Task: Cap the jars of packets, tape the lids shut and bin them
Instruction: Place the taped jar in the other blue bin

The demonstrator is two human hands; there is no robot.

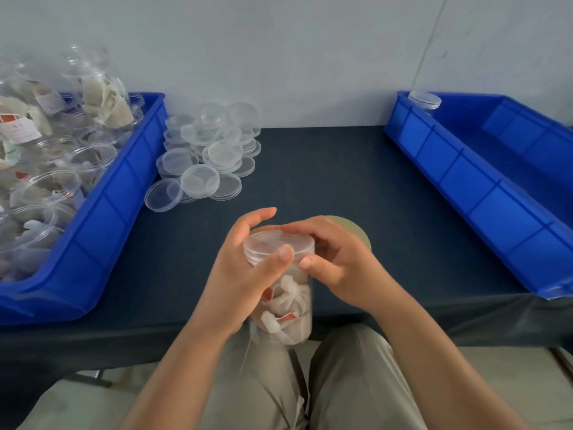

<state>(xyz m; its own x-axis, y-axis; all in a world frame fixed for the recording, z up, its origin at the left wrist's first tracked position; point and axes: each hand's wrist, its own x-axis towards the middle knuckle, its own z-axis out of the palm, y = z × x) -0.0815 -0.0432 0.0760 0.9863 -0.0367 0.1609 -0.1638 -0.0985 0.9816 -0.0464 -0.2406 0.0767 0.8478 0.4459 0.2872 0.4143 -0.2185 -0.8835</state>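
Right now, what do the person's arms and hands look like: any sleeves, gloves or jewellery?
Both bare: no gloves, rings or watch on the left hand or right hand, no sleeve on the left forearm or right forearm within the frame. The trousers are light khaki.

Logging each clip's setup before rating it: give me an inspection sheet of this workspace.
Surface: table under a dark cloth.
Job's things: lidded jar of packets in hand; uncapped jars fill the left bin; one capped jar in the far corner of the right bin; loose lids piled by the left bin; tape roll behind the right hand.
Clutter: nothing seen.
Grips: left hand holds the jar's neck; right hand curls over its lid.
Cables: thin line on the wall, possibly a cord.
Surroundings: pale wall.
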